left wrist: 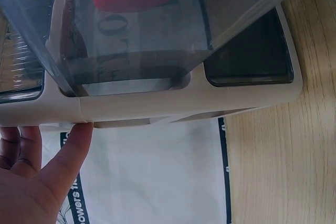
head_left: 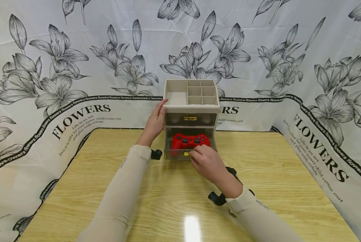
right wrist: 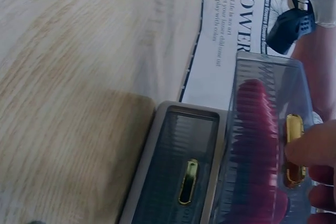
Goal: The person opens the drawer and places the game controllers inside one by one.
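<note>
A beige desktop organizer (head_left: pixel 191 109) stands at the back of the table. Its clear middle drawer (head_left: pixel 168 154) is pulled out, and a red game controller (head_left: pixel 190 139) lies inside. With thumb and curled fingers, my right hand (head_left: pixel 209 164) pinches the gold handle (right wrist: pixel 294 127) of that drawer. My left hand (head_left: pixel 155 121) rests against the organizer's left side, its index finger reaching up to the top edge. In the left wrist view the thumb (left wrist: pixel 73 148) presses the side wall. The upper drawer (head_left: pixel 174 119) is closed.
Below the pulled-out drawer, the right wrist view shows a closed drawer (right wrist: pixel 173 145) with its own gold handle. Small compartments (head_left: pixel 201 92) top the organizer. A flower-printed cloth (head_left: pixel 132 114) hangs behind and beside the wooden table (head_left: pixel 92 188). Black wrist camera mounts (head_left: pixel 218 198) sit on both arms.
</note>
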Tool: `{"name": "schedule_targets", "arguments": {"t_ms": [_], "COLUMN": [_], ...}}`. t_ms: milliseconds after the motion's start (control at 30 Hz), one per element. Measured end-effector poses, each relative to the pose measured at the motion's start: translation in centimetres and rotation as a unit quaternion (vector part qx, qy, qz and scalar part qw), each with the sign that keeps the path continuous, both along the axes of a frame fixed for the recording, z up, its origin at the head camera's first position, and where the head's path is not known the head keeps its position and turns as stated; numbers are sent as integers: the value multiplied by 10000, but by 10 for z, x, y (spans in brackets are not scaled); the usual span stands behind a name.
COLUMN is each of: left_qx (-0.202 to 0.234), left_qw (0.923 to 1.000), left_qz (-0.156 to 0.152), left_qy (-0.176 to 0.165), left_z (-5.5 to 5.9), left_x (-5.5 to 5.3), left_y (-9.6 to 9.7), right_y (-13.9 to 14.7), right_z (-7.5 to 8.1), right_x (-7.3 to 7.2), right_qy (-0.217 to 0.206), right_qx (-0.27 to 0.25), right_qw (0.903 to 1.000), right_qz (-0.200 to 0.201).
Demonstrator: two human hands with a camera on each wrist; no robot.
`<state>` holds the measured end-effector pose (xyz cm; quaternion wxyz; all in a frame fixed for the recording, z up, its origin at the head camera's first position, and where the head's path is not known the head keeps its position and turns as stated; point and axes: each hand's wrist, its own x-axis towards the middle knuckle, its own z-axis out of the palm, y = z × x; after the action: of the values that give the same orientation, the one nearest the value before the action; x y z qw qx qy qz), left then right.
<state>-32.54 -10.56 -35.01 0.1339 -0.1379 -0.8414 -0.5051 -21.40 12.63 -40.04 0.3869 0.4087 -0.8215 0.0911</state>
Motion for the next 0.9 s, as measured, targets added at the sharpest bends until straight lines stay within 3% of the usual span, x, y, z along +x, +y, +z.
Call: {"name": "schedule_targets", "arguments": {"t_ms": [433,900], "left_qx": [20,22], "left_qw": [10000,10000], "left_qz": [3,9], "left_qy": [-26,7], "left_z": [0,0], "left_x": [0,2], "left_y": [0,0], "right_y": [-4,0], "right_z": [-13,-19], "right_x": [-1,0], "right_qy": [596,800], "right_qx": [-185,96], "right_qw": [9972,9967], "right_qz": [-414,-28]}}
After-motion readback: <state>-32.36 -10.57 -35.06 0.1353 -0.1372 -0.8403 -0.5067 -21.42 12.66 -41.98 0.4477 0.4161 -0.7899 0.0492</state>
